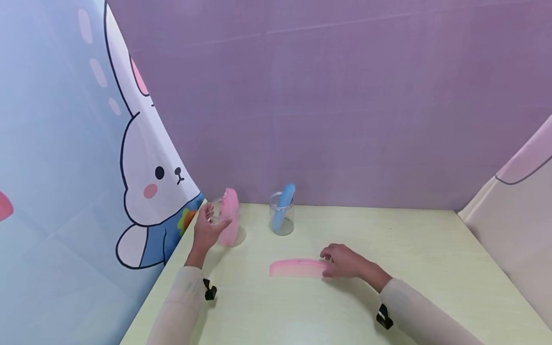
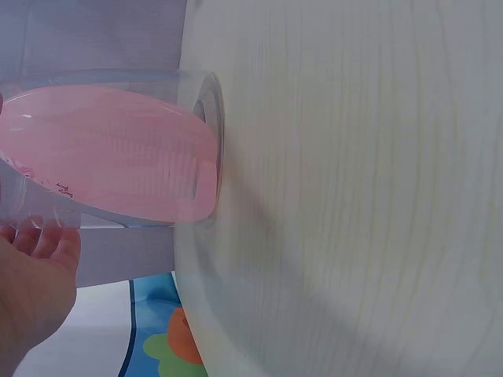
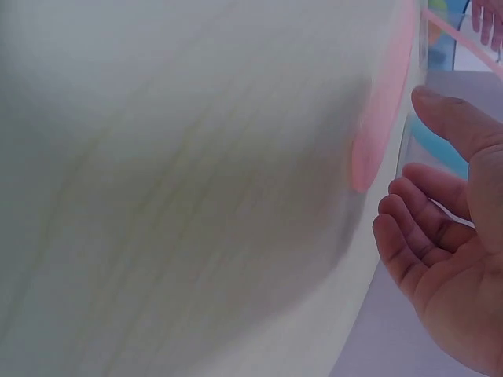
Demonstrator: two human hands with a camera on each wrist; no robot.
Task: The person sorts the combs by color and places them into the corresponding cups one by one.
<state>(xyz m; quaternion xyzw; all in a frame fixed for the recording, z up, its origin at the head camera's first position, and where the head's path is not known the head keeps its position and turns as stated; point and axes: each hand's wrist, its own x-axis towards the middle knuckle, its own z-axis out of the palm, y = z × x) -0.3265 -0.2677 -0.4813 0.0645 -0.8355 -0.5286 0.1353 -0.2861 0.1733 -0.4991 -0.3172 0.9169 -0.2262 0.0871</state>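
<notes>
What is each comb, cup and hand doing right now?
Left cup: upright on the table, pink comb standing in it, gripped by left hand.
Right cup: upright, blue comb leaning inside, untouched.
Loose pink comb: flat on the table.
Right hand: fingers at that comb's end, not clearly gripping.

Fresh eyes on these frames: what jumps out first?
The flat pink plastic comb lying on the pale wooden table, with the right hand at its right end. At the table's back left, the left hand grips a clear plastic cup holding another pink comb. Beside it, a second clear cup holds a blue comb.
</notes>
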